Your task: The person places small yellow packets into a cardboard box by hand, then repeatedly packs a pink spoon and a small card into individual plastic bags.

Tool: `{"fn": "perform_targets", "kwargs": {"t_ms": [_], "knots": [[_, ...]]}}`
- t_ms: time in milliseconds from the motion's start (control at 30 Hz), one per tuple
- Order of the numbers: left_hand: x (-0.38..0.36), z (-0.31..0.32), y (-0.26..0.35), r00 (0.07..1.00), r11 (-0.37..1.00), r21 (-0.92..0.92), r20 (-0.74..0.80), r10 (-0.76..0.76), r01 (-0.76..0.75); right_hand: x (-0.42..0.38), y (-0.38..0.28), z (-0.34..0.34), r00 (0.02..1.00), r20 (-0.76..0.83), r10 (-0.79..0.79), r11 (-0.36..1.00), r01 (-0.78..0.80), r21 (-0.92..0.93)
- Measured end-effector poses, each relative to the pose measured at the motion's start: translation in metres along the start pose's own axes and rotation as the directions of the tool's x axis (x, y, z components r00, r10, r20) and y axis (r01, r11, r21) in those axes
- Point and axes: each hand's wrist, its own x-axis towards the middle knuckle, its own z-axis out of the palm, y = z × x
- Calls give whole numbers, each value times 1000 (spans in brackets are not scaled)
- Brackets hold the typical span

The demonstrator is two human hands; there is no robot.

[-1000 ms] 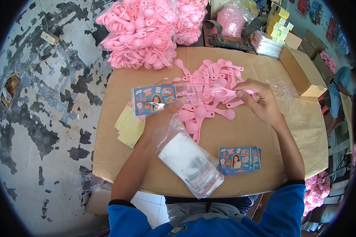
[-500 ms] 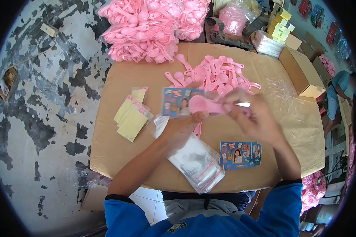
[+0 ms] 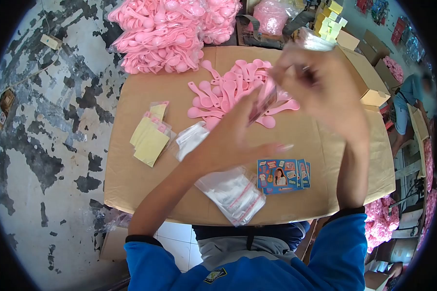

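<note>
Well, from the head view, my left hand [image 3: 226, 141] is open, its thumb spread wide from the fingers, and a thin card packet [image 3: 263, 105] stands nearly edge-on at its fingertips, just above the thumb. My right hand [image 3: 325, 89] is raised beyond and to the right of it, fingers bent; it is too blurred for me to tell how closed it is or whether it has hold of anything. Behind my left fingers spreads a heap of loose pink spoons [image 3: 229, 89], and below that palm lie the clear plastic sleeves [image 3: 234, 196]. Just right of the sleeves, under my left thumb's side, the blue printed cards [image 3: 279, 175] overlap. Left of my left hand are the yellow-backed packets [image 3: 149, 141]; beyond them sit big bags of pink spoons [image 3: 162, 36]. Past my right hand stands a cardboard box [image 3: 361, 77].
</note>
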Motion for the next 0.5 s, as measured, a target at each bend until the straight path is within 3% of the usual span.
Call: {"fn": "perform_targets", "kwargs": {"t_ms": [100, 133, 167, 200, 333, 367, 467, 500], "knots": [[16, 11, 7, 946, 946, -139, 191, -263, 292, -5, 12, 15, 974, -107, 201, 958, -173, 227], [22, 7, 7, 901, 910, -145, 264, -343, 389, -5, 17, 14, 942, -218, 256, 933, -182, 310], [27, 5, 7, 844, 864, -142, 336, -417, 483, -4, 28, 18, 937, -280, 211, 948, -127, 291], [23, 16, -18, 903, 842, -351, 285, -321, 410, -3, 42, 23, 925, -341, 166, 961, -75, 265], [37, -1, -6, 812, 941, -13, 510, -284, 337, -8, 65, 14, 976, -7, 217, 899, -197, 392], [42, -3, -4, 843, 909, -147, 455, -289, 390, -9, 67, 13, 963, 109, 246, 870, -269, 414], [61, -12, 15, 911, 734, -557, 350, -218, 389, -5, 63, 7, 956, 144, 255, 892, -290, 348], [62, -12, 13, 934, 773, -535, 286, -214, 341, -5, 62, 5, 950, 171, 263, 892, -307, 333]]}}
